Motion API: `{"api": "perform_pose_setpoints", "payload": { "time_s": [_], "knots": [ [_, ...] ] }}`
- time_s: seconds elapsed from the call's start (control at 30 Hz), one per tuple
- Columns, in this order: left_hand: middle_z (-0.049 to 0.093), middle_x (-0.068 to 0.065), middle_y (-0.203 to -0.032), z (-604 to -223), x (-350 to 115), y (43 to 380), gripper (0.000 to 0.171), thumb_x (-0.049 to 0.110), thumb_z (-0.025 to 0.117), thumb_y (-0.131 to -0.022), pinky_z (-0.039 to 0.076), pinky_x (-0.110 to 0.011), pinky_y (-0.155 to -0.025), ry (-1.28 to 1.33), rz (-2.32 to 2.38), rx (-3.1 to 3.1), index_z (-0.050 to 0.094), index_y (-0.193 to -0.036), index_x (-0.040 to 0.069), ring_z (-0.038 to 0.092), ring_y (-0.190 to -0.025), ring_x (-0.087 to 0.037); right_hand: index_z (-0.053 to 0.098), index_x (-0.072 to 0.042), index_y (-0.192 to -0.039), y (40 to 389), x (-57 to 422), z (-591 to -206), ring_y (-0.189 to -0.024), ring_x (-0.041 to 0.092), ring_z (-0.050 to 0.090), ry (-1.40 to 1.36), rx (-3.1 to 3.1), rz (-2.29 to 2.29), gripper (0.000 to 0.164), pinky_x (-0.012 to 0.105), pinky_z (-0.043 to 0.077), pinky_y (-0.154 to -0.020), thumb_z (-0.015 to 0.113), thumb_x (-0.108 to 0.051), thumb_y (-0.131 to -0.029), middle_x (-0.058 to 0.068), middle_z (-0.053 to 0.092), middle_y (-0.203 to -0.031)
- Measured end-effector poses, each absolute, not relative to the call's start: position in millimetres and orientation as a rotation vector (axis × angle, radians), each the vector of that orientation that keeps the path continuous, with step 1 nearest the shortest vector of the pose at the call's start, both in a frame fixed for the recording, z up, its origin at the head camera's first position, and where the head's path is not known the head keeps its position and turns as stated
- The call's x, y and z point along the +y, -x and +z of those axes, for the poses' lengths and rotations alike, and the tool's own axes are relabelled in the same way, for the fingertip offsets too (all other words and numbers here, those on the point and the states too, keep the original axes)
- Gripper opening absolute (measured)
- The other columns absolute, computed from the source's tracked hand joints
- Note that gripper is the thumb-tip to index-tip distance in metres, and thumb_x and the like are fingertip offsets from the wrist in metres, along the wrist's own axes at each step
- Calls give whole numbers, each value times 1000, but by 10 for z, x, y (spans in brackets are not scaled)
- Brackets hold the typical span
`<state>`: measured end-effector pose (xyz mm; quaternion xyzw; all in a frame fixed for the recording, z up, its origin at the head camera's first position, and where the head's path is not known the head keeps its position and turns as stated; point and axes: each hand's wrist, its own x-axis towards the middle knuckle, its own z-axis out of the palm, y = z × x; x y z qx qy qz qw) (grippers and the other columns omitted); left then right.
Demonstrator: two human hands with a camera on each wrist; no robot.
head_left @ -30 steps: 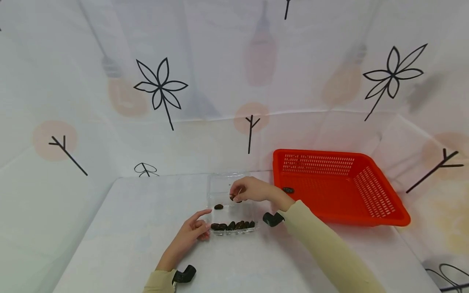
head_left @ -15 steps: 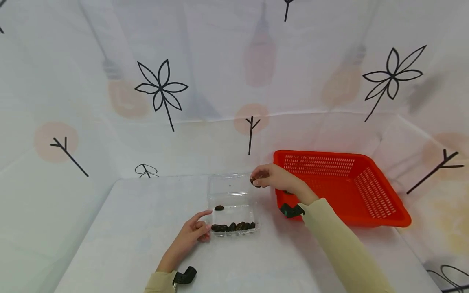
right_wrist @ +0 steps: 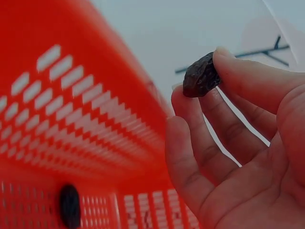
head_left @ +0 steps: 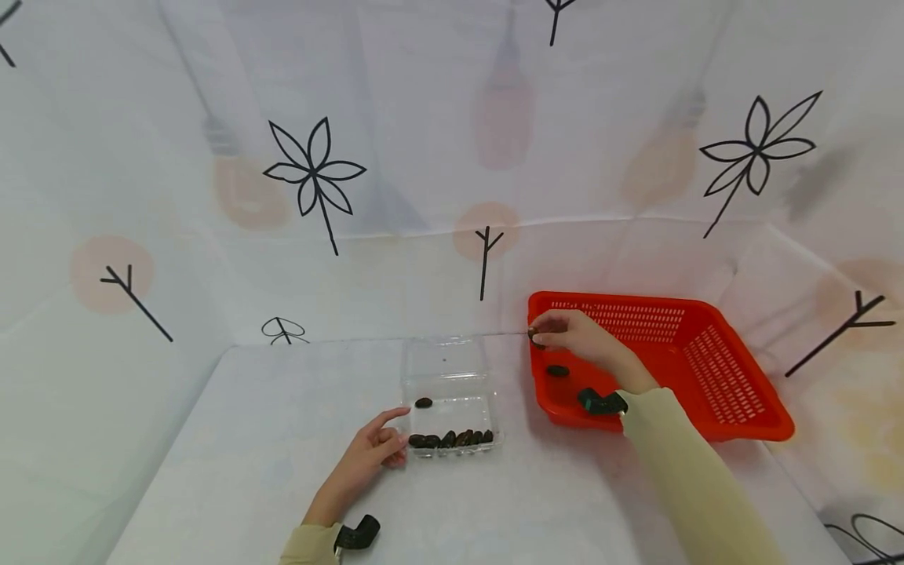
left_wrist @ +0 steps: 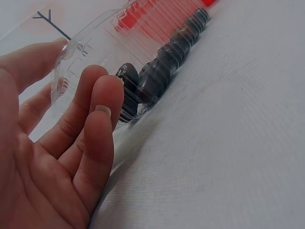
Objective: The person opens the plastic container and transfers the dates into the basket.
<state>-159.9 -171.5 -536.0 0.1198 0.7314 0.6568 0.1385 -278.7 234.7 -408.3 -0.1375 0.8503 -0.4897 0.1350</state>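
My right hand [head_left: 575, 336] pinches a dark, wrinkled date [right_wrist: 202, 77] between thumb and fingertips, over the left end of the red basket [head_left: 713, 428]. Another date [head_left: 558, 370] lies inside the basket below that hand. In the middle of the table stands a clear plastic box [head_left: 452, 416] with its lid [head_left: 445, 359] folded back. A row of several dates [head_left: 449, 440] lines the front of the box, and a single date [head_left: 424, 402] lies at its back left. My left hand [head_left: 374, 443] touches the box's left side with relaxed fingers [left_wrist: 97, 143].
A white cloth covers the table [head_left: 254, 439]. Behind it hangs a pale printed curtain [head_left: 424, 275]. The basket has slotted walls and stands at the back right, its left end a short gap from the box.
My right hand has carried the date from above the box rightward to the basket. The left hand stays at the box's left side.
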Motion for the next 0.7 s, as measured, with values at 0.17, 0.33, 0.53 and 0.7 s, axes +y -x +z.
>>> {"api": "perform_pose_setpoints", "payload": {
  "time_s": [0.17,0.33,0.53,0.7],
  "knots": [
    [63,-12,-82,-5385,-1714,1608,54,13,64,-99,51,-26,-66,-353,1906,2110,43,-148,4,61,-70,-16,62,-5,-126,2775,2594,-4105,-109,33,60,333,2464,-1416,36,53,46,-97,69,-25,-96,14,63,-120],
    [64,-11,-82,-5372,-1716,1604,55,14,64,-99,51,-26,-66,-360,1909,2106,43,-148,3,61,-70,-15,60,-3,-127,2779,2829,-4143,-109,37,59,295,2491,-1382,38,52,47,-96,67,-26,-97,14,64,-119],
    [64,-10,-82,-5361,-1717,1604,55,15,64,-98,51,-26,-67,-355,1906,2105,42,-148,3,61,-70,-15,59,-3,-130,2797,3135,-4240,-111,36,57,224,2518,-1340,42,51,46,-97,65,-30,-98,15,62,-122],
    [64,-11,-82,-5362,-1715,1605,56,14,64,-98,51,-26,-66,-339,1905,2107,42,-148,4,61,-70,-15,56,3,-133,2792,3338,-4328,-112,34,56,176,2501,-1356,46,50,46,-98,62,-28,-100,18,59,-126]
  ]
}}
